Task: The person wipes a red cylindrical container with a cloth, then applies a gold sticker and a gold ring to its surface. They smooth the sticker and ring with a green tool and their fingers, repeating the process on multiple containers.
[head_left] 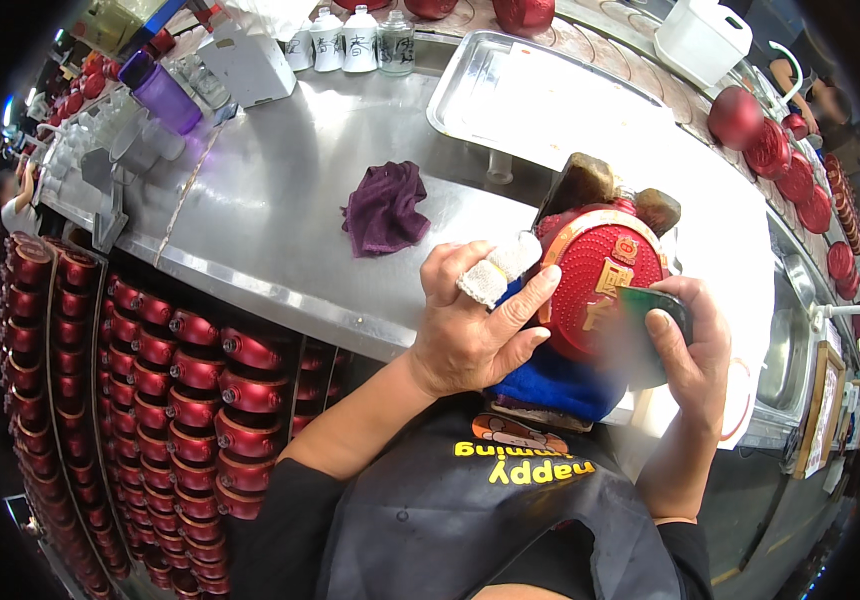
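Note:
A round, flat red bottle (582,250) with raised gold characters and an orange-gold rim lies face up in front of me. My left hand (470,330) is at its left side, index finger and thumb stretched toward the rim. White fabric wraps (495,270) cover some of that hand's fingers, and it holds nothing I can see. In my right hand (698,345), a thin dark green flat piece (640,335) is pinched between thumb and fingers over the bottle's lower right face. Motion blurs part of this piece, so its kind is unclear.
Brown padded blocks (590,178) flank the bottle's neck, and a blue cloth (560,385) lies under its base. A purple cloth (386,208) and a metal tray (470,85) lie on the steel table (280,200). Stacked red bottles (250,395) stand lower left; a sink (782,360) is at right.

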Motion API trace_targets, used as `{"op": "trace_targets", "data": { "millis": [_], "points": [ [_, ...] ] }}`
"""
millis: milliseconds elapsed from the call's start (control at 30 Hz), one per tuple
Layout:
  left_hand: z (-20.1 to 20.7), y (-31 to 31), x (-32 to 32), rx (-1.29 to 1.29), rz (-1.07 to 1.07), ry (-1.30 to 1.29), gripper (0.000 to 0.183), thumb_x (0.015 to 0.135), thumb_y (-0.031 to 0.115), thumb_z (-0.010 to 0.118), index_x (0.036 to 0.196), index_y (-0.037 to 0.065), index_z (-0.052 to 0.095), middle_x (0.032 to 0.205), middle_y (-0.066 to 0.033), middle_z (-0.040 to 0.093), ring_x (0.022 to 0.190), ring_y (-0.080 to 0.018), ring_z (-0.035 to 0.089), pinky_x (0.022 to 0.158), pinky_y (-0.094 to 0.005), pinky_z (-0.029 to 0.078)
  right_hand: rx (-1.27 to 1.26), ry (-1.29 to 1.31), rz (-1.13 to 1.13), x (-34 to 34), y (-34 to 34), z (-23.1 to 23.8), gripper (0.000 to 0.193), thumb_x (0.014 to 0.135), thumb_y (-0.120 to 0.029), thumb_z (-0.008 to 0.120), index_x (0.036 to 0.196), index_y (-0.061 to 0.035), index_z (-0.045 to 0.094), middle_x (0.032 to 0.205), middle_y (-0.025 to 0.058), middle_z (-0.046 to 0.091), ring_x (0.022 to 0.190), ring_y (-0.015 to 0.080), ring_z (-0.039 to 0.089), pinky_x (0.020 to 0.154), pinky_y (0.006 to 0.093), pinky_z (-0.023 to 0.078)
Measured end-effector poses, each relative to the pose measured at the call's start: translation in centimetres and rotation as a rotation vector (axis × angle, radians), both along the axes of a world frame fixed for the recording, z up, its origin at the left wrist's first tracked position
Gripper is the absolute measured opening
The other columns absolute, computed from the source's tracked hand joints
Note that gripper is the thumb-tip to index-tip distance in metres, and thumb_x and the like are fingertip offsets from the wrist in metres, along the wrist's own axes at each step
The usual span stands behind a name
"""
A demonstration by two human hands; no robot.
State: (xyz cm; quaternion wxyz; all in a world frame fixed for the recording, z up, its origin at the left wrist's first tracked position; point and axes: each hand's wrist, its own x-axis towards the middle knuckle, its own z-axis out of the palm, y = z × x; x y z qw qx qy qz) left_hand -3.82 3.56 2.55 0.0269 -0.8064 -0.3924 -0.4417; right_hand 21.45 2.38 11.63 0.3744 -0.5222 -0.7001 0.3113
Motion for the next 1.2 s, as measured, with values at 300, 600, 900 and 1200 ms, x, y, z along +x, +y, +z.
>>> {"op": "trace_targets", "data": {
  "millis": [300,600,900,1200],
  "points": [
    [-1.1,0.6,0.9,-0.330,-0.156,-0.470,0.055,0.100,0.036,0.063,0.139,-0.002,0.056,0.128,-0.0207,0.058,0.114,-0.0358,0.050,0.105,-0.0439,0.036,0.046,-0.026,-0.016,0.0,0.0,-0.2,0.022,0.098,-0.015,0.069,0.113,0.0007,0.063,0.085,0.0069,0.070,0.076,0.0128,0.066,0.071,0.0265,0.052],
    [-1.9,0.5,1.8,-0.488,-0.209,-0.529,0.065,0.098,0.036,0.067,0.146,-0.003,0.045,0.136,-0.0216,0.054,0.122,-0.0358,0.049,0.110,-0.0442,0.034,0.079,-0.041,-0.021,0.2,-0.1,-0.7,0.024,0.098,-0.017,0.069,0.114,0.0011,0.063,0.087,0.0074,0.070,0.078,0.0133,0.066,0.073,0.0266,0.052],
    [-2.8,0.9,1.9,-0.562,-0.328,-0.661,0.069,0.100,0.039,0.063,0.149,-0.005,0.041,0.144,-0.0241,0.048,0.131,-0.0371,0.045,0.115,-0.0444,0.031,0.011,0.087,-0.045,0.5,-0.6,-0.8,0.024,0.099,-0.013,0.069,0.118,0.0015,0.062,0.096,0.0051,0.068,0.087,0.0107,0.062,0.078,0.0245,0.051],
    [-2.6,0.7,1.5,-0.455,-0.289,-0.602,0.062,0.101,0.034,0.062,0.147,-0.004,0.044,0.140,-0.0234,0.051,0.129,-0.0373,0.047,0.112,-0.0430,0.034,0.002,0.060,-0.022,0.1,-0.6,-0.2,0.021,0.096,-0.008,0.070,0.114,0.0019,0.065,0.092,0.0063,0.069,0.084,0.0130,0.066,0.076,0.0262,0.052]
  ]
}}
